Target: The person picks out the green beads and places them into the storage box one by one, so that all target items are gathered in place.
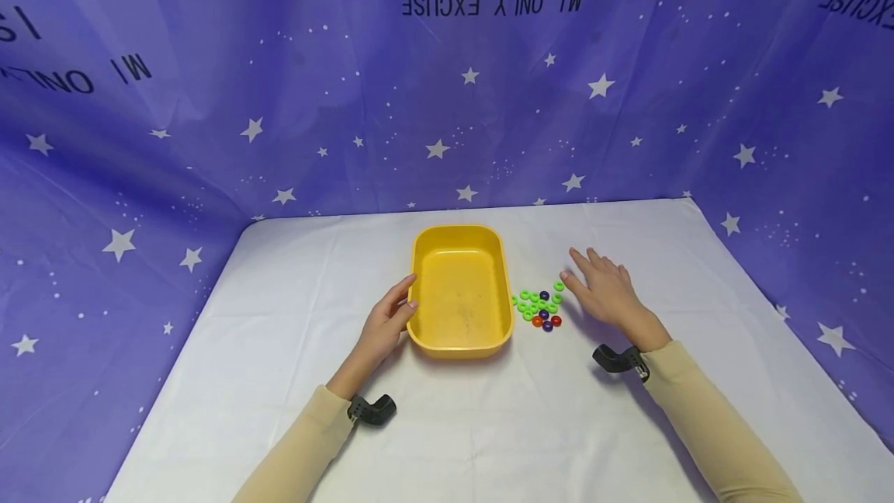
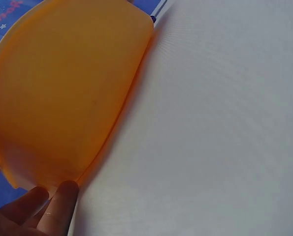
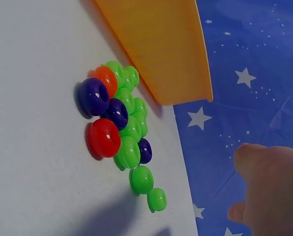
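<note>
Beside the yellow tub [image 1: 461, 293] (round-cornered) lie glossy rings [image 3: 130, 129]

Yellow bin [image 1: 461, 293], rings [image 3: 130, 130] beside (mostly green)

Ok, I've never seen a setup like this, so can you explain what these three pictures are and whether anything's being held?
There's no machine doing the work here, just a person's two bare hands. The wide picture comes from a camera worn on the head, looking forward and down. The other two come from cameras strapped to the wrists, each watching its own hand.

On the white table sits a yellow tray. Right of it lie small green rings, dark purple rings, a red ring and an orange ring. Behind hangs a starry purple curtain.

The left hand touches the tray's side. The right hand is beside the rings, holding nothing.
</note>
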Demonstrator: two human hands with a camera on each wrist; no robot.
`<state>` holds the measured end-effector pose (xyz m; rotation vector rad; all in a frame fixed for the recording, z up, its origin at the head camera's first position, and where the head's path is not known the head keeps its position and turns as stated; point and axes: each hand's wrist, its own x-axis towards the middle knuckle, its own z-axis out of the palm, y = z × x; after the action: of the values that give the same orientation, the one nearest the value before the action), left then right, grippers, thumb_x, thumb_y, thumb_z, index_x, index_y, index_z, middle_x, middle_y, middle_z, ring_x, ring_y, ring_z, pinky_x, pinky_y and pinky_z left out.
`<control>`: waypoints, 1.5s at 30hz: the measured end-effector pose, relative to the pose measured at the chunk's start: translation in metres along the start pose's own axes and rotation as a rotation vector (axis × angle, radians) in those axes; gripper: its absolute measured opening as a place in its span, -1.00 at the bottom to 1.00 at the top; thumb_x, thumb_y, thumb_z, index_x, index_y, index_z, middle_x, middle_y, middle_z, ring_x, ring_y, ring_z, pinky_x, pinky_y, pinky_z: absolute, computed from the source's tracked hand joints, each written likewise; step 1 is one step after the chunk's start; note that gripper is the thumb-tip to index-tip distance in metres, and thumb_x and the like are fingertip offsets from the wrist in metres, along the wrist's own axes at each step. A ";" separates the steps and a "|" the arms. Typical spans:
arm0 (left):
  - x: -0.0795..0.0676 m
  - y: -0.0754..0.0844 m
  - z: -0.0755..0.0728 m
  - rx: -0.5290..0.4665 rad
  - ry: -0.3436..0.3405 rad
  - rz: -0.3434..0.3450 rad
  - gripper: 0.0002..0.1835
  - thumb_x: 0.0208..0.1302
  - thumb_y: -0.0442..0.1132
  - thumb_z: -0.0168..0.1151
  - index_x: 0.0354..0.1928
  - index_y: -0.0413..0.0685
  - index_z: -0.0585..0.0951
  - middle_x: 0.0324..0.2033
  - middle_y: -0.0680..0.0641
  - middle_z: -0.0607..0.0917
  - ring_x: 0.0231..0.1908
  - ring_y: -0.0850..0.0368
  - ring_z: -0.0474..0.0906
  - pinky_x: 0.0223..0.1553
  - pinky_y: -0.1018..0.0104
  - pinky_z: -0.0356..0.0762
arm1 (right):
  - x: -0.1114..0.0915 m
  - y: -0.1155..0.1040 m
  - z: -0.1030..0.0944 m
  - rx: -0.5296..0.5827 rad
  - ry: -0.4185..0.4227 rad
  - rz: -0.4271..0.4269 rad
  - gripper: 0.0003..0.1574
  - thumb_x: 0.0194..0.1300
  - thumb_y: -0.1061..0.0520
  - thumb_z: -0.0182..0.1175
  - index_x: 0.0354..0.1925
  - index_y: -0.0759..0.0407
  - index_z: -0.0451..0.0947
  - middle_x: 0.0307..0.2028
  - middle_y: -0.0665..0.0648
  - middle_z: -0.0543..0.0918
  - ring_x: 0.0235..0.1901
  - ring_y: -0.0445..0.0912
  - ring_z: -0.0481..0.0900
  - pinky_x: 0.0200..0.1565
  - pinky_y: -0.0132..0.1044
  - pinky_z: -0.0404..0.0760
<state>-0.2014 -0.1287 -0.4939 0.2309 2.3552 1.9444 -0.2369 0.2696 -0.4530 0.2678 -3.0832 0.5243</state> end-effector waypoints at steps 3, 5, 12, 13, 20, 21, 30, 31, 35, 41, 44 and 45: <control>0.001 -0.001 0.000 -0.004 0.000 0.001 -0.44 0.55 -0.22 0.07 0.53 0.08 0.32 0.44 -0.30 0.41 0.29 -0.27 0.53 0.01 0.17 0.76 | 0.000 0.002 0.003 0.022 0.016 -0.010 -0.18 0.60 -0.20 -0.17 0.54 0.29 0.15 0.48 0.58 0.16 0.44 0.54 0.15 0.38 0.61 0.00; 0.001 -0.002 0.000 -0.003 0.000 0.001 -0.44 0.55 -0.21 0.08 0.53 0.09 0.32 0.45 -0.29 0.40 0.29 -0.27 0.53 0.01 0.17 0.76 | 0.001 0.003 0.005 0.037 0.040 -0.033 -0.22 0.59 -0.15 -0.12 0.51 0.32 0.20 0.45 0.58 0.24 0.43 0.51 0.21 0.37 0.58 0.09; 0.001 -0.003 0.000 0.004 -0.002 0.005 -0.44 0.55 -0.19 0.08 0.54 0.09 0.31 0.46 -0.28 0.39 0.31 -0.26 0.52 0.05 0.09 0.75 | 0.005 0.005 0.014 0.079 0.085 -0.074 -0.32 0.56 -0.01 0.00 0.42 0.41 0.33 0.33 0.54 0.45 0.35 0.43 0.38 0.38 0.39 0.31; 0.001 -0.003 0.000 0.005 -0.003 0.006 -0.44 0.55 -0.19 0.08 0.54 0.09 0.32 0.46 -0.28 0.39 0.31 -0.27 0.51 0.06 0.08 0.75 | 0.006 0.005 0.015 0.084 0.082 -0.069 -0.33 0.55 -0.01 0.01 0.41 0.41 0.34 0.32 0.53 0.46 0.34 0.43 0.39 0.38 0.38 0.32; 0.000 -0.002 0.000 0.016 0.000 0.007 -0.43 0.55 -0.19 0.08 0.54 0.10 0.32 0.46 -0.26 0.40 0.31 -0.26 0.51 0.03 0.12 0.75 | 0.011 0.004 0.020 0.094 0.082 -0.039 -0.39 0.48 0.06 0.15 0.35 0.37 0.44 0.26 0.47 0.55 0.27 0.40 0.47 0.32 0.36 0.39; 0.001 -0.002 -0.001 0.016 -0.001 0.007 -0.43 0.55 -0.19 0.08 0.54 0.10 0.32 0.46 -0.26 0.40 0.31 -0.26 0.51 0.04 0.12 0.75 | 0.011 0.004 0.022 0.094 0.091 -0.043 -0.40 0.46 0.08 0.17 0.34 0.37 0.46 0.24 0.47 0.58 0.25 0.39 0.50 0.30 0.34 0.42; 0.000 0.000 0.000 0.013 -0.002 0.004 -0.43 0.54 -0.20 0.08 0.54 0.09 0.32 0.46 -0.27 0.40 0.31 -0.26 0.51 0.05 0.11 0.75 | 0.013 0.005 0.031 0.095 0.164 -0.067 -0.53 0.25 0.16 0.37 0.10 0.33 0.67 0.03 0.44 0.70 0.08 0.36 0.57 0.14 0.28 0.49; 0.000 0.000 0.000 0.013 -0.001 0.004 -0.43 0.54 -0.20 0.08 0.54 0.09 0.32 0.45 -0.27 0.40 0.31 -0.26 0.52 0.05 0.11 0.75 | 0.014 0.005 0.032 0.097 0.164 -0.063 -0.54 0.25 0.16 0.37 0.09 0.32 0.68 0.02 0.43 0.70 0.08 0.35 0.57 0.14 0.28 0.49; 0.001 0.000 0.000 0.014 0.007 0.007 -0.43 0.54 -0.21 0.08 0.53 0.09 0.33 0.45 -0.26 0.41 0.31 -0.26 0.52 0.05 0.12 0.75 | 0.014 0.006 0.033 0.096 0.173 -0.062 -0.61 0.24 0.16 0.38 0.02 0.30 0.72 -0.01 0.42 0.71 0.05 0.33 0.56 0.10 0.26 0.49; 0.001 -0.001 0.001 0.008 0.010 0.001 -0.43 0.54 -0.20 0.09 0.53 0.11 0.33 0.46 -0.24 0.40 0.32 -0.25 0.51 0.09 0.04 0.73 | 0.014 0.008 0.035 0.100 0.194 -0.074 -0.68 0.23 0.17 0.39 -0.06 0.29 0.75 -0.05 0.42 0.71 0.02 0.33 0.56 0.06 0.27 0.49; 0.001 -0.002 0.001 0.010 0.010 0.001 -0.43 0.54 -0.20 0.09 0.53 0.12 0.33 0.47 -0.23 0.40 0.33 -0.25 0.50 0.10 0.02 0.73 | 0.013 0.008 0.037 0.107 0.194 -0.071 -0.68 0.23 0.17 0.39 -0.05 0.29 0.75 -0.05 0.41 0.71 0.03 0.33 0.56 0.07 0.27 0.48; 0.001 -0.002 0.000 0.007 0.010 0.002 -0.43 0.54 -0.20 0.09 0.53 0.12 0.33 0.46 -0.24 0.40 0.33 -0.25 0.50 0.10 0.01 0.72 | 0.013 0.008 0.037 0.107 0.192 -0.066 -0.67 0.24 0.16 0.39 -0.05 0.29 0.74 -0.04 0.41 0.71 0.03 0.33 0.56 0.08 0.26 0.48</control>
<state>-0.2024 -0.1286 -0.4964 0.2250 2.3695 1.9427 -0.2500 0.2630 -0.4902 0.3003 -2.8553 0.6703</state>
